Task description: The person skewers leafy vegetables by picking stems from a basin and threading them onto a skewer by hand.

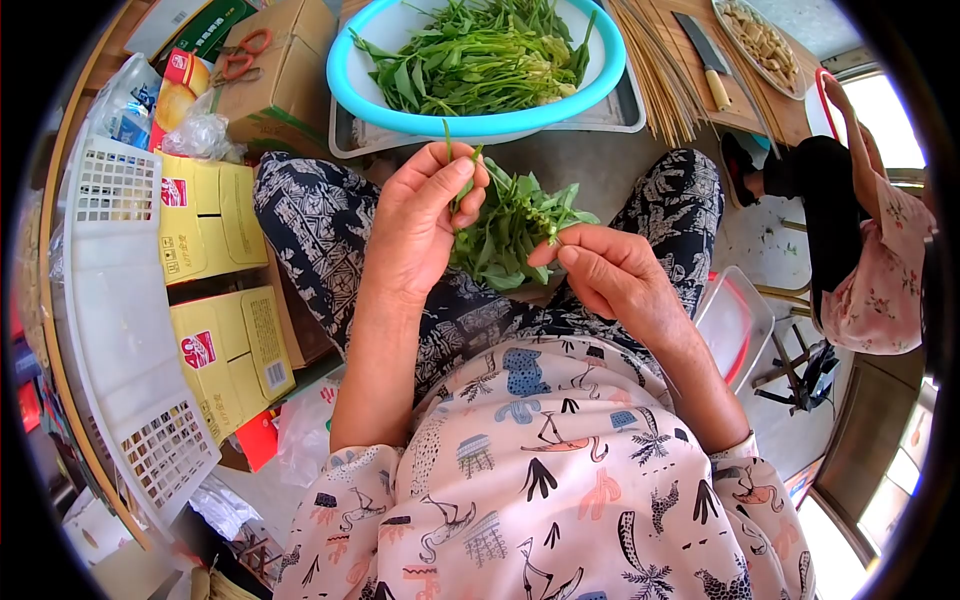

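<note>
My left hand (428, 205) is closed, with thumb and fingers pinched round thin green stems whose ends poke out above the fingertips. A clump of leafy greens (510, 245) shows between my hands, over the gap between my knees; whether it hangs or rests on something is hard to tell. On its right side, my right hand (615, 275) pinches a small sprig between thumb and forefinger. Ahead of both hands, a white basin with a turquoise rim (480, 122) holds a heap of cut leafy greens (475, 65).
Under the basin is a metal tray (345, 135). Thin sticks (655, 75), a knife (712, 70) and a plate of pale food pieces (755, 45) lie at right. Cartons (235, 350), scissors (243, 58) and a white plastic basket (120, 300) are at left. Another person (870, 240) sits at right.
</note>
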Tool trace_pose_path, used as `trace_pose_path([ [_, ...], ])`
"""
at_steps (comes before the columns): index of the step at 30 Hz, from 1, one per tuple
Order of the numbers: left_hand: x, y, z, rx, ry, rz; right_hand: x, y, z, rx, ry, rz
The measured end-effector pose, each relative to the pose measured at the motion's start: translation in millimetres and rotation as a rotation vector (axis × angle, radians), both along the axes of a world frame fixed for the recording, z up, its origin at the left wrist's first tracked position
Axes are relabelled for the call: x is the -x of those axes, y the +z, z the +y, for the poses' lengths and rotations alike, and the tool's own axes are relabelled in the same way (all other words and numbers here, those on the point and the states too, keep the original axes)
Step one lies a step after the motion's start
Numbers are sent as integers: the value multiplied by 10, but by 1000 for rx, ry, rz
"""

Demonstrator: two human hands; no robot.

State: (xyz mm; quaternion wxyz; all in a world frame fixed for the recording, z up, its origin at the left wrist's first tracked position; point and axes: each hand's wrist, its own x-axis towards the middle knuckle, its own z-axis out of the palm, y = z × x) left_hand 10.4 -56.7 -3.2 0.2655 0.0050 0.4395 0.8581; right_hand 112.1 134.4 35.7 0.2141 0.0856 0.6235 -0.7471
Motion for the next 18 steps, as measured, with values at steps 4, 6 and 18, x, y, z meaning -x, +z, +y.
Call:
trace_pose_path([
  [4,-2,0,-2,3,-1,6,0,6,-8,-8,-3,5],
  [6,-10,2,0,10,-1,7,0,-8,-8,-2,-4,4],
  [18,-71,-35,81,63,-89,35,77,-61,-42,-5,-62,26],
])
